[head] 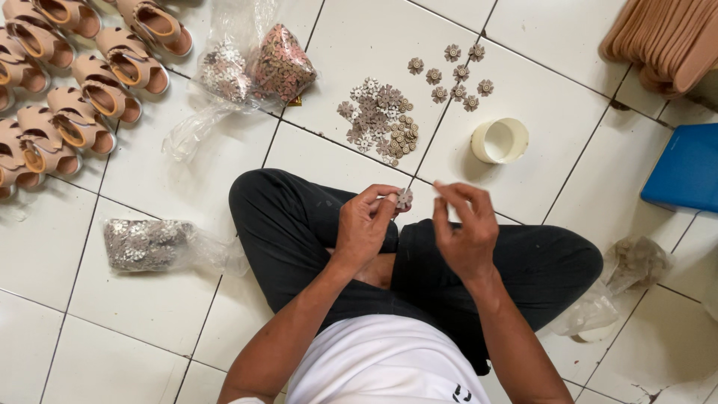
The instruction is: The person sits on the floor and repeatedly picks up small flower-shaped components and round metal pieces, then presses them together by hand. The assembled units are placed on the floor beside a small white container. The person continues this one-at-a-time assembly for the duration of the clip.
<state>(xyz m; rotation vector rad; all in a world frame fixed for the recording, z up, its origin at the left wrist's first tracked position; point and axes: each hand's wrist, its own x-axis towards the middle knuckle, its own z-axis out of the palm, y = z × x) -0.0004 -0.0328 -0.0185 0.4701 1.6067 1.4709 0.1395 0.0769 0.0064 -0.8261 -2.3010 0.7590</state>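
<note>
Above crossed legs, left hand [364,224] pinches flower piece [404,198].

Clear plastic bags of flower pieces [254,67] top centre; another bag [149,245] left; crumpled bag [632,265] right.

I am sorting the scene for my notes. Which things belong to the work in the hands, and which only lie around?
In the work:
left hand, holding flower piece
right hand
loose flower pile
finished flowers

Lying about:
sandals
blue box
white tape roll
</note>
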